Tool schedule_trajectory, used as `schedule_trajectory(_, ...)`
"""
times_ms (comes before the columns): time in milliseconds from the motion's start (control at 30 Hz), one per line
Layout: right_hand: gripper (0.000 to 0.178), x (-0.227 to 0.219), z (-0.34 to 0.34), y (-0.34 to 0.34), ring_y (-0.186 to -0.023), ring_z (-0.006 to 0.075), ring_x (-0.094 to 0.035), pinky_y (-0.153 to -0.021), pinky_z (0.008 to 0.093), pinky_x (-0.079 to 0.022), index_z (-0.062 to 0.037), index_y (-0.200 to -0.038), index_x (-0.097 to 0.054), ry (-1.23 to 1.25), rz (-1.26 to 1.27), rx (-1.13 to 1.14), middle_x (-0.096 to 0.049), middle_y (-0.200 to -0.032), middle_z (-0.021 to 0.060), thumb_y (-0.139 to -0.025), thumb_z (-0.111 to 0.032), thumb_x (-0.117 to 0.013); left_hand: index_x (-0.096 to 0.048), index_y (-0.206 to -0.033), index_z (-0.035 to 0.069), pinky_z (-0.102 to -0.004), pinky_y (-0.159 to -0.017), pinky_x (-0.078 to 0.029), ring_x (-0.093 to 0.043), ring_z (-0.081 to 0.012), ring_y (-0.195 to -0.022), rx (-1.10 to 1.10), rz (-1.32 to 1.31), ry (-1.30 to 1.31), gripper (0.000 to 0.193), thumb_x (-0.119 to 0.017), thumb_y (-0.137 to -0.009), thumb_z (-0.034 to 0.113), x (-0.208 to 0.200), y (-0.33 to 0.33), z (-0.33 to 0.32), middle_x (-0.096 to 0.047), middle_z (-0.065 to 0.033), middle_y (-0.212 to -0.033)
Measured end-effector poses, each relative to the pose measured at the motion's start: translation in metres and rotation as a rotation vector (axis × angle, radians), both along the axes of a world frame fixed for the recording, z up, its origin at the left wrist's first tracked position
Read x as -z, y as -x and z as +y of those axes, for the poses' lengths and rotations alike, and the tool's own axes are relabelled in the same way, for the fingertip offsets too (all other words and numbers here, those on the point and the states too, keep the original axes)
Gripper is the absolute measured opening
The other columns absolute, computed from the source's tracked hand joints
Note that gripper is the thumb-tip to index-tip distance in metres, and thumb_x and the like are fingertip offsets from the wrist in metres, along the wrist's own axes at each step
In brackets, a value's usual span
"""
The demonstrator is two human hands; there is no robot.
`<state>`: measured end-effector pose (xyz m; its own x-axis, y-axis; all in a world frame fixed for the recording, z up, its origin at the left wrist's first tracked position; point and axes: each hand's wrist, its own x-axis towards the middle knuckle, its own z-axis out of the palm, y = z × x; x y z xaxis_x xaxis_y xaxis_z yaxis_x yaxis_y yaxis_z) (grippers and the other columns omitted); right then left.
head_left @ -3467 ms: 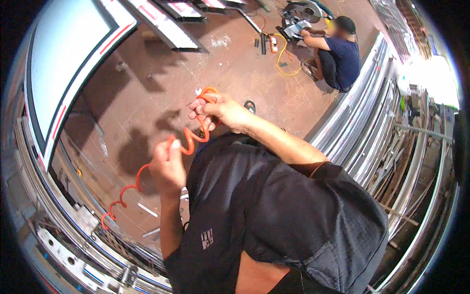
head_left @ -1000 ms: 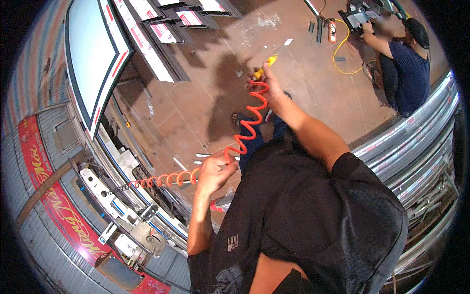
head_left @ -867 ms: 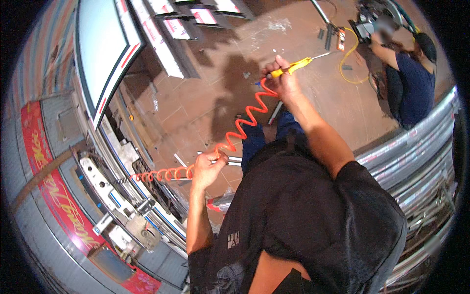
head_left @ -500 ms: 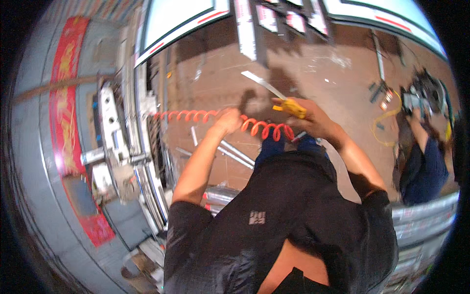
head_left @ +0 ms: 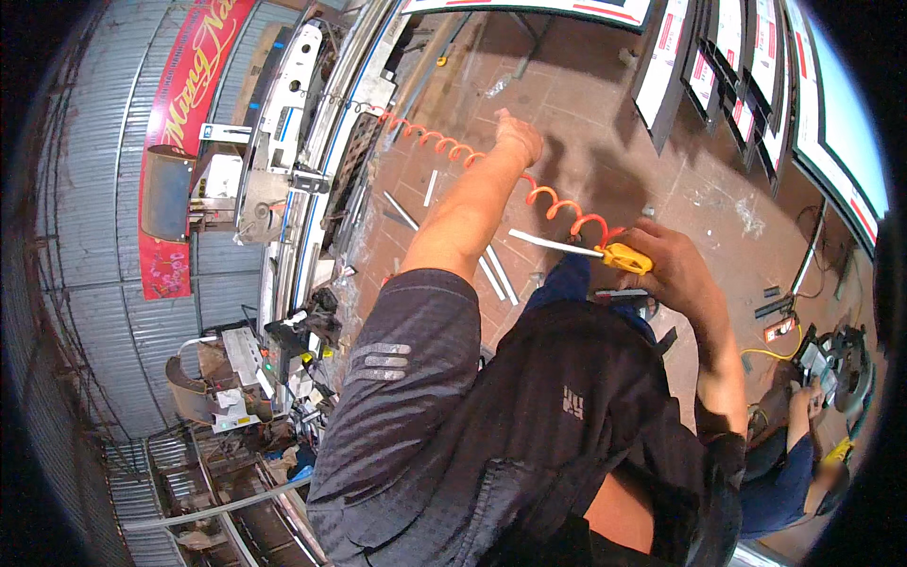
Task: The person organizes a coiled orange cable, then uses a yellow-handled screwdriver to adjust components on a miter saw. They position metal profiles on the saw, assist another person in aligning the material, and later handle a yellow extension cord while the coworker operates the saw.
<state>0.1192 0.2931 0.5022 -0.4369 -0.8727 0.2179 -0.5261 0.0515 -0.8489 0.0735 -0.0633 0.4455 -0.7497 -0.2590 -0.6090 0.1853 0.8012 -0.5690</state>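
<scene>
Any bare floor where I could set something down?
Mostly bare floor lies between the right hand and the white-faced profiles. It's crowded beside the left forearm, with loose strips, and around the co-worker and saw.

Hose (head_left: 563, 202) is orange, handle (head_left: 624, 258) yellow, trousers (head_left: 564, 277) probably navy.

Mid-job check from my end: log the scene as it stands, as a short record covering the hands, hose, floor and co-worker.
Left hand: at the orange coiled hose; grip not clear
Right hand: around the yellow air gun, thin nozzle pointing left
Hose run: from upper left, past the left hand, toward the air gun
Floor: pale strips left of the legs
Co-worker: person in navy shirt, lower right, beside a dark power tool
</scene>
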Motion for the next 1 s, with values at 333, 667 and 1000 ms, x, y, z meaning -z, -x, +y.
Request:
schedule_trajectory(333,0.033,0.012,-0.021,0.025,-0.079,0.0332,-0.07,-0.067,0.0463,-0.055,-0.0166,-0.096,-0.073,-0.436,0.307,0.213,-0.07,-0.082,0.0106,-0.085,-0.047,-0.072,-0.073,-0.124,0.017,-0.0618,-0.109,-0.033,-0.067,-0.0247,-0.12,0.148,-0.084,-0.033,0.034,-0.051,-0.103,0.032,0.02,-0.009,0.016,-0.072,-0.0061,-0.127)
schedule_trajectory(667,0.035,-0.021,-0.021,0.028,-0.074,0.0354,-0.068,-0.067,0.0449,-0.052,-0.0136,-0.094,-0.075,-0.447,0.161,0.228,-0.07,-0.078,0.0132,-0.081,-0.046,-0.078,-0.073,-0.127,0.019,-0.0624,-0.101,-0.041,-0.067,-0.0278,-0.12,0.144,-0.149,-0.036,0.032,-0.056,-0.101,0.029,0.02,-0.025,0.025,-0.071,-0.0023,-0.13)
schedule_trajectory(1000,0.059,-0.059,-0.005,0.013,-0.058,0.0296,-0.052,-0.067,0.0419,-0.032,-0.0144,-0.064,-0.052,0.254,0.129,-0.389,-0.048,-0.059,0.0046,-0.076,-0.066,-0.076,-0.077,-0.117,0.016,-0.0496,-0.085,-0.056,-0.071,-0.0251,-0.114,0.179,-0.13,-0.098,0.028,-0.057,-0.099,0.024,0.038,-0.04,0.023,-0.075,-0.0013,-0.12)
